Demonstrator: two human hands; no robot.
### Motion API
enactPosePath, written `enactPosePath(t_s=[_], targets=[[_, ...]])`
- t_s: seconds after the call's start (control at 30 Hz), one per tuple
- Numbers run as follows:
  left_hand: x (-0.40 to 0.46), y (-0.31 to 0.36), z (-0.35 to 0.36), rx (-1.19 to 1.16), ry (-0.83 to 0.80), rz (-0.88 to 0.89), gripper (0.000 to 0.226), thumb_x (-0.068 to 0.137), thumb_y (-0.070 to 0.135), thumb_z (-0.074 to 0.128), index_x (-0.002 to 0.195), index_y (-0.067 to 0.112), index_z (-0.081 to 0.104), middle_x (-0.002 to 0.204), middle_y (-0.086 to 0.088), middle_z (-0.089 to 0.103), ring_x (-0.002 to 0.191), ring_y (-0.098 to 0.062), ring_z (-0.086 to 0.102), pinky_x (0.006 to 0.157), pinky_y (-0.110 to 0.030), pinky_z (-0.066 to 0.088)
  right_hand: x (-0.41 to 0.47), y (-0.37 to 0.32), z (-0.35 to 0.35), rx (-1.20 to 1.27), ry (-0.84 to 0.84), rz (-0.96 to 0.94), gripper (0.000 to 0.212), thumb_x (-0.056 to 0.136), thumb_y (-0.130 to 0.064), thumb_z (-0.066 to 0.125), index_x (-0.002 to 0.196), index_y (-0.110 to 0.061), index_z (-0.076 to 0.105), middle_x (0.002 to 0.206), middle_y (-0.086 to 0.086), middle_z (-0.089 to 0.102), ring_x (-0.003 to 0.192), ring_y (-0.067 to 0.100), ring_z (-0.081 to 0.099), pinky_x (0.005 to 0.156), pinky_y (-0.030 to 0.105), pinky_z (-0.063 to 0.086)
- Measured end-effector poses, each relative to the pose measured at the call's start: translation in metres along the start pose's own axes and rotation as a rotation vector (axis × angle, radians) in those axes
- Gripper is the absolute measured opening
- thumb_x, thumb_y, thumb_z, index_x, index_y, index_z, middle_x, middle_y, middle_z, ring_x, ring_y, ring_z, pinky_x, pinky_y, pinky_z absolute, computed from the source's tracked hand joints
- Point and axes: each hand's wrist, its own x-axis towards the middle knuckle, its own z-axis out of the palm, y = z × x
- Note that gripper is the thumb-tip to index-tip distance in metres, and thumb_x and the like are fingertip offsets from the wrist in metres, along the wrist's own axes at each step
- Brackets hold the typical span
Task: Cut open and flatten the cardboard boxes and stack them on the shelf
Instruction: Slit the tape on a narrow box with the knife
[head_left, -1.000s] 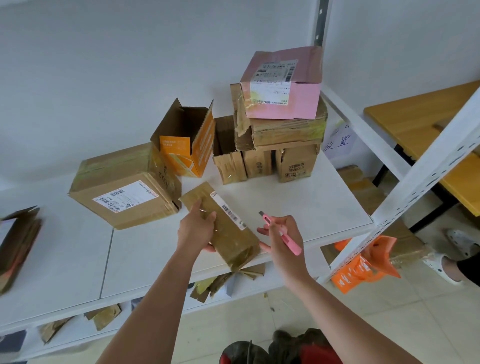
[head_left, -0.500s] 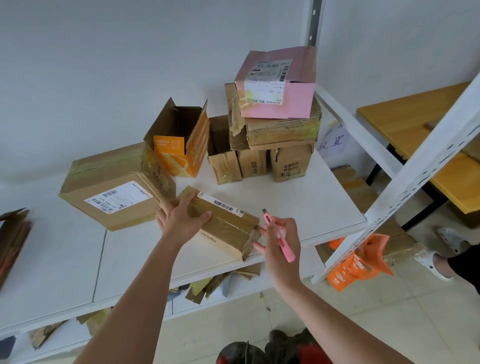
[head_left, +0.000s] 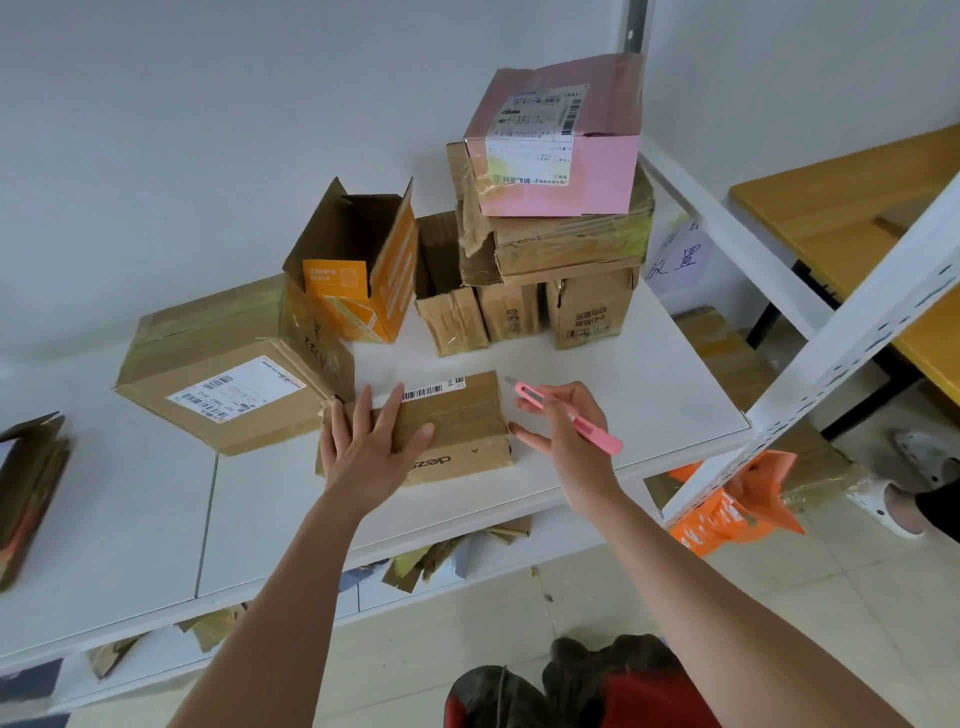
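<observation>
A small taped brown box (head_left: 457, 431) with a barcode label lies flat on the white shelf (head_left: 613, 395). My left hand (head_left: 371, 447) presses on its left part with spread, straight fingers. My right hand (head_left: 561, 436) is just right of the box and holds a pink utility knife (head_left: 569, 415), whose blade tip points toward the box's upper right corner without touching it.
A large taped box (head_left: 228, 364) lies left. An open orange box (head_left: 358, 275), three small brown boxes (head_left: 519, 312), a crushed box and a pink box (head_left: 556, 140) stand behind. Flattened cardboard (head_left: 26, 488) lies far left. A white shelf post (head_left: 852, 332) rises at right; another person's foot (head_left: 914, 493) is beyond it.
The small box went from tilted in my left hand to lying flat on the shelf. My left hand now presses on top of it. The knife moved up beside the box's right corner.
</observation>
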Motion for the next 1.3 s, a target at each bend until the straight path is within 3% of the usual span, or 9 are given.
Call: enactPosePath(t_s=[0.1,0.23,0.47,0.8,1.1,1.3], targets=[[0.003,0.001,-0.001,0.014,-0.036,-0.012,0.094,0.063,0.092,0.008,0.149,0.055,-0.006,0.163,0.009,-0.016,0.148,-0.025,-0.023,0.119,-0.046,-0.01,-0.003,0.004,-0.002,0.014,0.0,0.027,0.008,0.1,-0.008,0.051,0.093,-0.006,0.054,0.104,0.003,0.073,0.108,0.019,0.067,0.082,0.043,0.06],[0.002,0.0,-0.003,0.047,-0.067,-0.003,0.1,0.062,0.096,0.016,0.149,0.054,-0.01,0.162,0.01,-0.02,0.147,-0.024,-0.027,0.118,-0.046,-0.012,-0.004,0.007,0.0,-0.003,-0.003,0.017,0.006,0.1,-0.009,0.053,0.096,-0.005,0.055,0.106,0.002,0.072,0.109,0.018,0.067,0.084,0.044,0.06],[0.003,-0.001,0.0,0.039,-0.044,0.002,0.103,0.058,0.098,0.014,0.148,0.054,-0.008,0.162,0.01,-0.019,0.146,-0.024,-0.027,0.118,-0.046,-0.013,0.0,0.006,0.001,-0.029,-0.038,0.014,0.008,0.1,-0.015,0.054,0.096,-0.008,0.056,0.101,-0.005,0.072,0.11,0.013,0.066,0.084,0.042,0.06],[0.002,0.0,0.003,0.052,0.013,0.012,0.102,0.062,0.096,0.01,0.151,0.05,-0.007,0.163,0.004,-0.016,0.148,-0.028,-0.024,0.119,-0.048,-0.011,-0.007,0.003,-0.011,-0.013,-0.092,0.044,0.011,0.099,-0.007,0.053,0.09,-0.002,0.055,0.097,0.012,0.07,0.11,0.02,0.066,0.08,0.043,0.06],[0.005,-0.002,0.006,0.055,0.017,0.021,0.103,0.061,0.097,0.009,0.15,0.05,-0.008,0.164,0.003,-0.015,0.148,-0.028,-0.024,0.118,-0.048,-0.012,-0.019,0.004,-0.019,-0.053,-0.153,0.04,0.015,0.099,-0.005,0.053,0.084,-0.008,0.056,0.097,0.008,0.073,0.111,0.02,0.067,0.081,0.037,0.06],[0.005,-0.004,0.005,0.025,0.001,0.034,0.103,0.06,0.098,0.013,0.149,0.053,-0.007,0.164,0.004,-0.014,0.148,-0.027,-0.024,0.119,-0.049,-0.011,-0.017,-0.011,-0.039,-0.237,-0.31,0.005,0.012,0.098,-0.004,0.052,0.087,-0.005,0.055,0.106,-0.002,0.072,0.111,0.018,0.067,0.082,0.032,0.059]])
